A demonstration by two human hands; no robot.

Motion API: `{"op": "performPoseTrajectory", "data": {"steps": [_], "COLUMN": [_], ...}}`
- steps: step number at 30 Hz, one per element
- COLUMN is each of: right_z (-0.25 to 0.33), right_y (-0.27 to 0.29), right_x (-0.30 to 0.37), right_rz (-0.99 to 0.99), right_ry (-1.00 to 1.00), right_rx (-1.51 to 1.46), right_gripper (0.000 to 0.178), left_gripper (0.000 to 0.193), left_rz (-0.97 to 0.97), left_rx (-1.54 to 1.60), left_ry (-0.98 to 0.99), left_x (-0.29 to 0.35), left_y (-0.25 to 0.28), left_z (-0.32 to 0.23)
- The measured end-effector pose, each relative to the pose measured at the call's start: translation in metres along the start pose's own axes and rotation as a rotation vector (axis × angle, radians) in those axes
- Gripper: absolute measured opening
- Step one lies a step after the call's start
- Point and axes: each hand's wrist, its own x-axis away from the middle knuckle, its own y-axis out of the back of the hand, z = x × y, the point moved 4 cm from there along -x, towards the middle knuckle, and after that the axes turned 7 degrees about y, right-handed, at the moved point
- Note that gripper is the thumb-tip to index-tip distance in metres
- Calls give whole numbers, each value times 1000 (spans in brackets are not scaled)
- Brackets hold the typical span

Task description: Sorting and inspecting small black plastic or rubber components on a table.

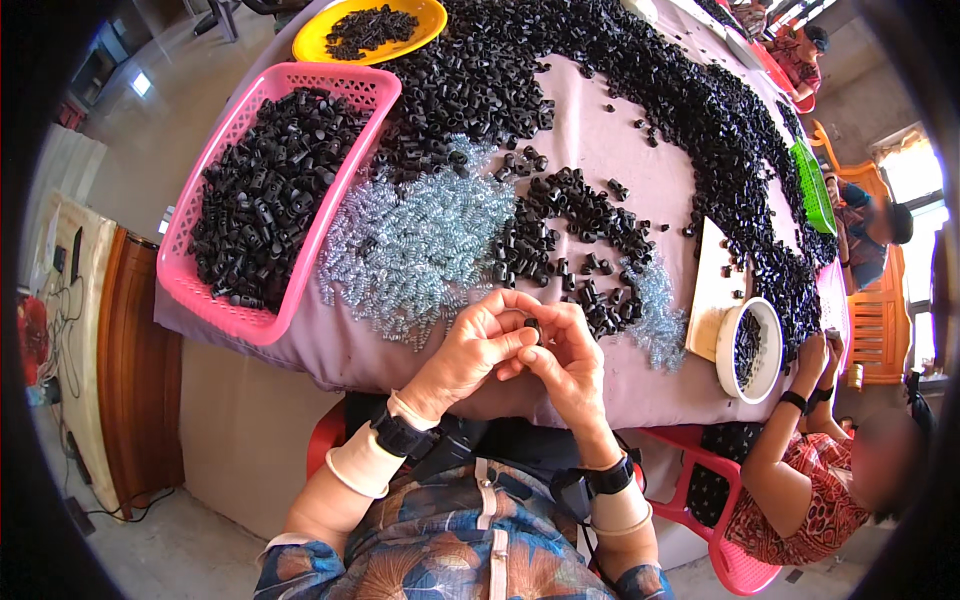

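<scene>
At the near edge of the surface [640, 190], my left hand [478, 345] and right hand [568, 352] pinch one small black plastic piece [533, 327] between fingertips, raised close for seeing; springs [420, 245] lie heaped just beyond, within reach.

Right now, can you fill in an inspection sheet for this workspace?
Surface: table under a mauve cloth, crowded.
Job's things: small black part pinched between both hands; pile of silver springs just beyond.
Clutter: pink basket and yellow bowl of black parts, loose black parts, white bowl, green basket.
Fingers: left hand and right hand closed on the part.
Cables: wires on the floor, left.
Surroundings: co-worker's hand at right, red chairs.
</scene>
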Motion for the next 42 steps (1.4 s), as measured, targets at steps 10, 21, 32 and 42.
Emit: {"op": "performPoseTrajectory", "data": {"steps": [10,21,32,42], "right_z": [-7,-2,-1,1], "right_y": [2,2,0,-3], "right_x": [-1,-2,-3,1], "right_rz": [99,127,91,79], "right_ry": [-36,16,-19,-58], "right_rx": [-26,189,192,42], "right_gripper": [36,31,24,31], "left_gripper": [19,23,27,24], "left_rz": [34,60,23,-17], "left_rx": [155,117,88,65], "left_ry": [23,4,-32,-110], "left_x": [-2,0,-1,-1], "left_y": [1,2,-1,-3], "left_z": [3,3,4,4]}}
